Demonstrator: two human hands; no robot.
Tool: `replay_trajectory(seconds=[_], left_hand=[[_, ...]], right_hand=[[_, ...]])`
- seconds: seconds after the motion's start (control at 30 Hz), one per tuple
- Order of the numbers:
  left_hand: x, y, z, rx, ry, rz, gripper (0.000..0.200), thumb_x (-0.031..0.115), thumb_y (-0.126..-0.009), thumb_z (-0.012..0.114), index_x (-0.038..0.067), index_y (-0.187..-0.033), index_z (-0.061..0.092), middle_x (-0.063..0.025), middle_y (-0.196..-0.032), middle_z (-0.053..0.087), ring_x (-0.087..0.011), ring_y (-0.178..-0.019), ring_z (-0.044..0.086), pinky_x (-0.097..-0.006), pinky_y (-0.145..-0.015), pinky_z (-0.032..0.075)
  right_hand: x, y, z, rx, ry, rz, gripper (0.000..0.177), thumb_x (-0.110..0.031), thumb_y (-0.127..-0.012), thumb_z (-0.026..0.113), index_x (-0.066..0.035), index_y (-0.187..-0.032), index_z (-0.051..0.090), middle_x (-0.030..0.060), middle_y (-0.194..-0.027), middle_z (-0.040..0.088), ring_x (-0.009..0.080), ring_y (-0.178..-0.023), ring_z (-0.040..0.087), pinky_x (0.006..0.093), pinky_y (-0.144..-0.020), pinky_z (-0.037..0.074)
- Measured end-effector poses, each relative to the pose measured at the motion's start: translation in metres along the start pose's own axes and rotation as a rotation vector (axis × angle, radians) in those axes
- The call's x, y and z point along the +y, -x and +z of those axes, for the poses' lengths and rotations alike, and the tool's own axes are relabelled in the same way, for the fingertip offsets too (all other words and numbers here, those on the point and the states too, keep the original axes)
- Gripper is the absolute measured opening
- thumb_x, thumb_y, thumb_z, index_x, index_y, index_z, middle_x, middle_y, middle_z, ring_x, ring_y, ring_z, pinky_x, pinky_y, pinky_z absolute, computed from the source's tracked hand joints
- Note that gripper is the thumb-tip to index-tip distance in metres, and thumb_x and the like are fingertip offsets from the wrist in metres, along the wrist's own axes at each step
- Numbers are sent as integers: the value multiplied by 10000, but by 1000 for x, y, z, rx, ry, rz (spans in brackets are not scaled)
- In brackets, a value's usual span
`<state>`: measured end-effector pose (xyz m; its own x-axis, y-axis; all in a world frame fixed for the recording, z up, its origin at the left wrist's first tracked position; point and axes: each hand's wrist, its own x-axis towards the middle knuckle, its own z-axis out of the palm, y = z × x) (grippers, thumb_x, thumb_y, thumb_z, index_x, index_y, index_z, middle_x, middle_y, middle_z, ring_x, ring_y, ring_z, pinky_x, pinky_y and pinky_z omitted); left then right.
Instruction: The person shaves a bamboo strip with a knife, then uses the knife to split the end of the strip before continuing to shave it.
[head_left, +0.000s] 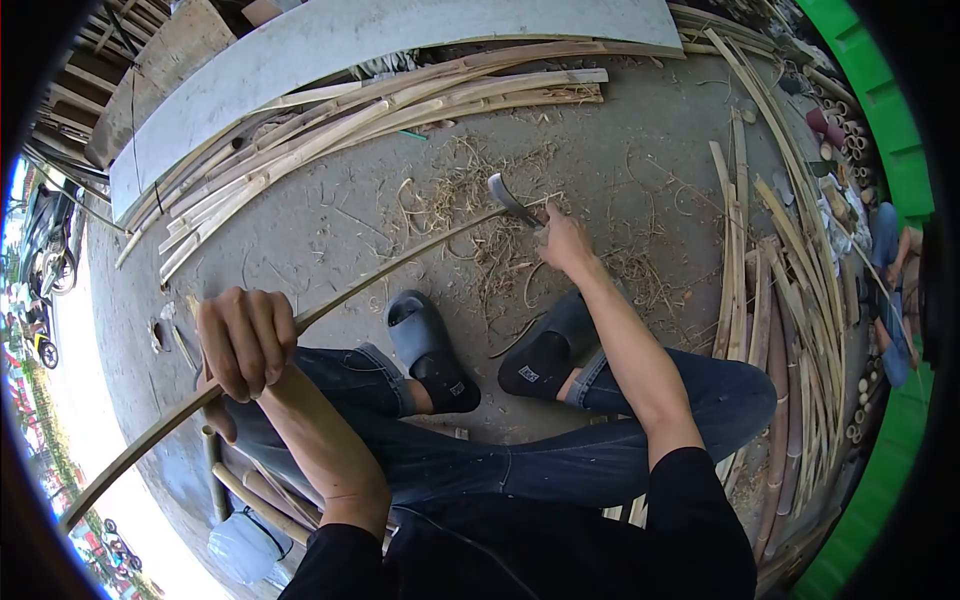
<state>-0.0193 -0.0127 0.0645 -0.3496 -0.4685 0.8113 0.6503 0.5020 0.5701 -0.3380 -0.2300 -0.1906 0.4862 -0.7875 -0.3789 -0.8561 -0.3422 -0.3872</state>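
A long, thin bamboo strip [400, 262] runs from the lower left up to the centre. My left hand [243, 345] is closed round it near the left knee. At the strip's far end my right hand [563, 240] is closed, with a curved metal blade [515, 200] sticking out beside its fingers. The blade touches or crosses the strip there; the handle is hidden in my hand. Thin shavings [480, 215] lie on the ground under and around the blade.
Split bamboo [400, 108] lies along a pale board [400, 35] at the top. More strips [800, 300] are piled at the right, near a green wall [890, 90] and another person [885, 250]. Poles [262, 495] and a bag [245, 545] lie lower left. My sandals [420, 330] flank the middle.
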Motion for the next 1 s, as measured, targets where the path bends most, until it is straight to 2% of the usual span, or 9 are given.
replay_trajectory(seconds=[0.13,0.27,0.4,0.5,0.6,0.7,0.8,0.9,1.0], left_hand=[[-8,-19,-3,-123,-53,-47,200,217,-798,813,59,-693,750,-39,-682,725,-71,-491,607,-191,-478,341],[-11,-10,-7,-85,-2,37,170,163,-805,792,41,-694,749,-62,-658,714,-99,-471,611,-204,-456,372],[-14,-12,-4,-12,14,38,162,112,-777,810,37,-655,734,-66,-618,697,-103,-448,608,-204,-433,368],[-11,-5,-6,53,-21,82,195,130,-772,827,42,-633,723,-56,-590,683,-98,-450,615,-204,-424,360],[-12,3,-3,86,8,104,210,132,-769,838,54,-618,714,-43,-561,671,-99,-436,623,-191,-425,363],[-8,-1,-12,74,7,111,213,120,-763,843,59,-610,709,-41,-551,668,-105,-431,629,-182,-427,374],[-9,8,-8,114,13,121,210,112,-755,846,63,-606,706,-41,-548,669,-108,-432,636,-177,-430,391],[-5,14,-8,93,9,121,203,126,-746,837,73,-603,703,-39,-549,674,-107,-436,642,-183,-439,423],[14,23,-6,371,-313,60,252,233,-767,796,94,-611,656,-28,-555,647,-121,-475,647,-206,-504,425]], right_hand=[[-40,19,-19,-32,78,-16,575,-157,-765,765,-35,-1282,544,202,-1107,697,389,-1085,666,501,-916,535],[-5,-9,31,-80,233,-17,522,-89,-787,707,-26,-1281,551,227,-1040,711,404,-996,697,507,-864,560],[8,-7,23,-12,271,-81,417,-83,-867,626,-7,-1272,565,239,-954,724,400,-931,721,485,-788,589],[-21,5,18,-52,273,-68,441,-75,-893,586,6,-1324,540,240,-954,727,383,-949,724,478,-790,591],[-3,-7,41,-50,307,17,454,-67,-913,549,5,-1360,518,229,-966,731,376,-938,728,476,-786,592],[-2,-16,36,-10,258,0,422,-74,-840,643,9,-1245,559,222,-957,729,408,-942,717,492,-801,586],[-30,9,20,-41,297,-73,402,-104,-856,651,17,-1229,564,218,-979,730,403,-946,717,489,-808,586],[35,-32,65,-38,260,109,448,-107,-849,655,26,-1263,549,223,-981,728,399,-954,716,488,-818,584],[15,-16,41,-48,322,-21,518,-59,-895,572,26,-1398,482,236,-976,731,384,-939,730,457,-794,595]])
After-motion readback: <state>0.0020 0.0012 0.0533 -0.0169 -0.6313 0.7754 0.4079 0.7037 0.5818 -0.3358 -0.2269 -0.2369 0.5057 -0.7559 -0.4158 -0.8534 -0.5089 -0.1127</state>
